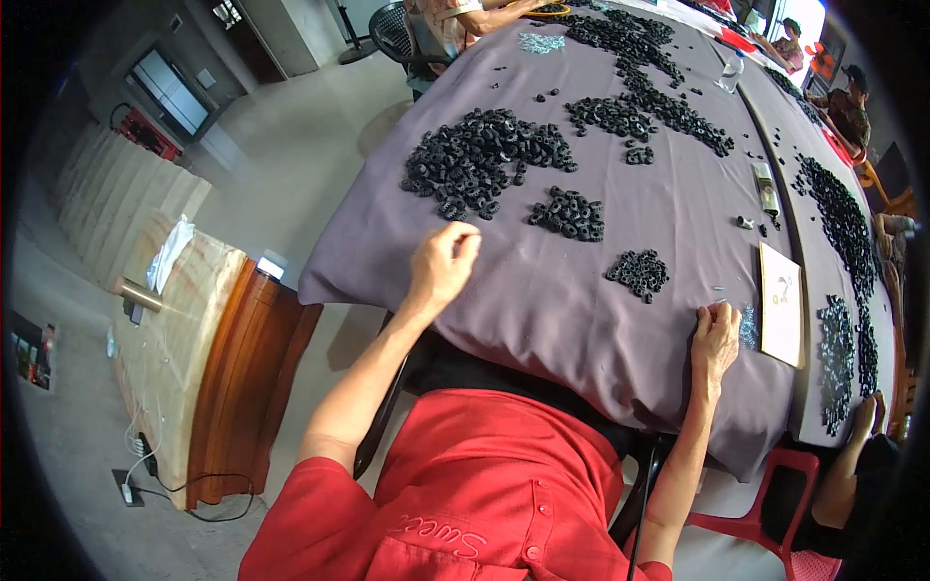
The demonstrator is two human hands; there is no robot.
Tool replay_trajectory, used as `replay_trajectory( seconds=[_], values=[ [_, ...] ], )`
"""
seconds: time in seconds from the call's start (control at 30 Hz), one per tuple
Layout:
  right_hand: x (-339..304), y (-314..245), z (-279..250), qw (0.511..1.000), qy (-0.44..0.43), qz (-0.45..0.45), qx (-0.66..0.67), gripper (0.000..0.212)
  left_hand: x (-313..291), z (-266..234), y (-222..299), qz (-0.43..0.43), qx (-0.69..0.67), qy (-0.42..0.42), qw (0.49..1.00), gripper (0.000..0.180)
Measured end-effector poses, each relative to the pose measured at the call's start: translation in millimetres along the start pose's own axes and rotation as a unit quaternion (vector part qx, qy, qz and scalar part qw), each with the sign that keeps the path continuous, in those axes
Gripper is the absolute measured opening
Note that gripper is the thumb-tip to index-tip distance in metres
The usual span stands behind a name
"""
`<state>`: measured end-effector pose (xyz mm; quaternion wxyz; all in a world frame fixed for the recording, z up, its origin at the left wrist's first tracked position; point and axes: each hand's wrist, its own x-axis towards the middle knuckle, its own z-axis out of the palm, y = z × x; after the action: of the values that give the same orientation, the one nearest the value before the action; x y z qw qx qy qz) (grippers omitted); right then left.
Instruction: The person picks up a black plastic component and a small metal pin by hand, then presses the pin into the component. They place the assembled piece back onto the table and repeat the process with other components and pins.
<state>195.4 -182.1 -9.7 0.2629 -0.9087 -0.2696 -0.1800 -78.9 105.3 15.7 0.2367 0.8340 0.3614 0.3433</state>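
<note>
My left hand (443,263) rests on the purple cloth (542,290) near the table's left edge, fingers curled together; whether it pinches a small part I cannot tell. A large heap of black rubber rings (481,155) lies just beyond it. My right hand (715,335) lies on the cloth near the front edge, fingers bent down beside a small patch of tiny silvery parts (749,327). Two smaller ring piles (570,213) (638,271) sit between my hands and further back.
A cream card (781,303) lies right of my right hand. More ring heaps (647,92) (845,228) spread across the far and right cloth. Another person's hand (869,418) rests at the right edge; other people sit at the far end. A wooden cabinet (194,358) stands at left.
</note>
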Motion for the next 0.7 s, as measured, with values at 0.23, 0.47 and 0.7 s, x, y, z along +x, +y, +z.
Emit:
replay_trajectory(
  seconds=[0.23,0.47,0.7],
  values=[
    [0,-8,-2,1.0,-0.008,0.001,0.008,0.015,-10,-10,-30,0.139,0.131,0.019,0.981,0.027],
    [1,-7,-2,0.999,-0.007,0.001,0.033,0.014,-10,-12,-28,0.119,0.119,-0.024,0.985,0.048],
    [1,-4,-4,1.0,-0.002,-0.001,0.029,0.014,-5,0,-9,0.214,0.174,0.02,0.961,0.034]
  ],
)
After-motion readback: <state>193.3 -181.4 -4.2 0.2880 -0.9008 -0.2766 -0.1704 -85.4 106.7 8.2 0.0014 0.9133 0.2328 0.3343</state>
